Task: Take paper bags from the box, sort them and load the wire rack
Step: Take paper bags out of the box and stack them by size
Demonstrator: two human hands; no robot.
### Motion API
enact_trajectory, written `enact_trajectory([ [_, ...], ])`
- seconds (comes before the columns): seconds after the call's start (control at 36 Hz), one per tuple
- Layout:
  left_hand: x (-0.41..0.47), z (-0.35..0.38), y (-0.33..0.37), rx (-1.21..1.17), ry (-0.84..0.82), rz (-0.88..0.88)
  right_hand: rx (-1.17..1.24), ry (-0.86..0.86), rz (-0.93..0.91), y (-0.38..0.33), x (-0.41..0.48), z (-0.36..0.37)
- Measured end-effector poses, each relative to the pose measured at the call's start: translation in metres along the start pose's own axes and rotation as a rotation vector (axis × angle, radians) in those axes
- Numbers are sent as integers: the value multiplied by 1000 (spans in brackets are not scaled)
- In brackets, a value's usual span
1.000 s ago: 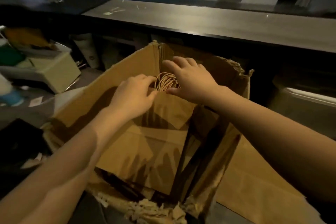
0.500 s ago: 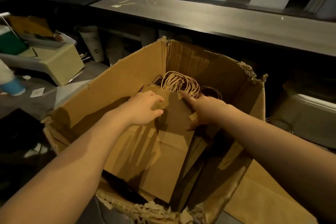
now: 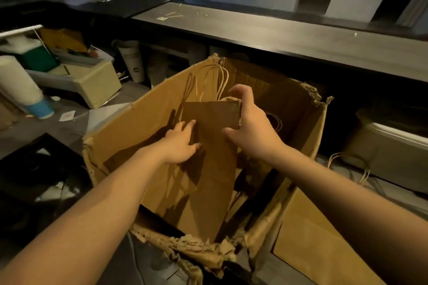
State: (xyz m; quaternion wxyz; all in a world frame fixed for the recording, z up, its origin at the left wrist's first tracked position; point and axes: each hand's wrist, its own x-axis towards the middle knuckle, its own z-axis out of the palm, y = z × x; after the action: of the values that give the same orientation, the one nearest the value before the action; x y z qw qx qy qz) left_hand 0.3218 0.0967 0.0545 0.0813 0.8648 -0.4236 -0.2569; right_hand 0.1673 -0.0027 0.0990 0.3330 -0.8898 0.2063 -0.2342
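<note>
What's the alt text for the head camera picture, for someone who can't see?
A right hand grips a stack of brown paper bags by its top edge inside a torn cardboard box; the left hand rests against them.

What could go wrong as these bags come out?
The right hand pinches the paper bag only at its top corner while the left hand lies flat on it, so it may slip or tear. Its twine handles may tangle with those behind. The box has a torn near rim that could snag it.
</note>
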Motion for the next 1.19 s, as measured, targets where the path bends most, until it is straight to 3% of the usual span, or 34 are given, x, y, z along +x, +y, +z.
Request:
enact_trajectory([
  [0.11, -3, -2, 1, -189, -3, -36, 258, -35, 133, -7, -7, 8],
  [0.25, -14, -1, 11, -219, 27, -55, 344, -177, 244, -8, -15, 11],
  [0.36, -19, -3, 15, -255, 50, -71, 505, -25, 245, -13, -18, 0],
  [0.5, -28, -10, 24, -124, 213, -55, 706, 124, 275, -11, -24, -22],
  [0.72, -43, -28, 73, -297, 292, 49, 1029, 395, 374, 3, -37, -78],
  [0.83, -55, -35, 111, -315, 308, 171, 997, 548, 411, 23, -55, -110],
  [0.94, -70, -31, 146, -287, 342, 335, 808, 634, 448, 49, -85, -142],
  [1.08, -82, -3, 187, -274, 267, 543, 583, 734, 488, 85, -126, -169],
  [1.19, -87, 37, 215, -142, 240, 550, 364, 819, 525, 113, -154, -173],
])
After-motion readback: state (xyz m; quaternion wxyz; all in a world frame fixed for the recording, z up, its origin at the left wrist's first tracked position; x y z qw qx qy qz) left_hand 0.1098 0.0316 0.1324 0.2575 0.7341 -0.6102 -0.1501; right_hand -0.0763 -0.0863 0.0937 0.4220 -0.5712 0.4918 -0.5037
